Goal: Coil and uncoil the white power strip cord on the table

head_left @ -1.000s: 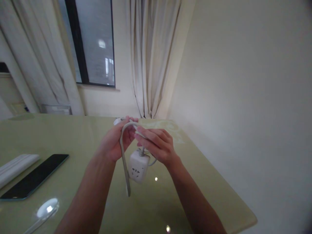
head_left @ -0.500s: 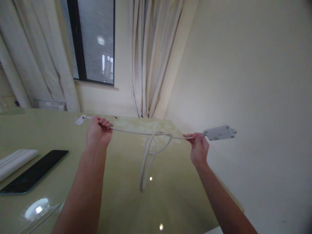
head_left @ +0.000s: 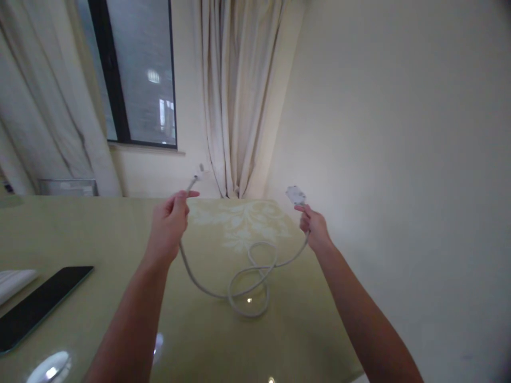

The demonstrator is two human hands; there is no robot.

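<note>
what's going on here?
A person is holding up a pale cable in two bare hands. The left hand grips it just below a small, blurred end piece; the right hand grips it by a pale block. Between them the cable sags in loose, crossing loops over the table; a black flat device lies to the left.

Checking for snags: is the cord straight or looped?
Looped: between the left hand and right hand, the cord sags and crosses itself. Whether it's knotted, I cannot tell.
</note>
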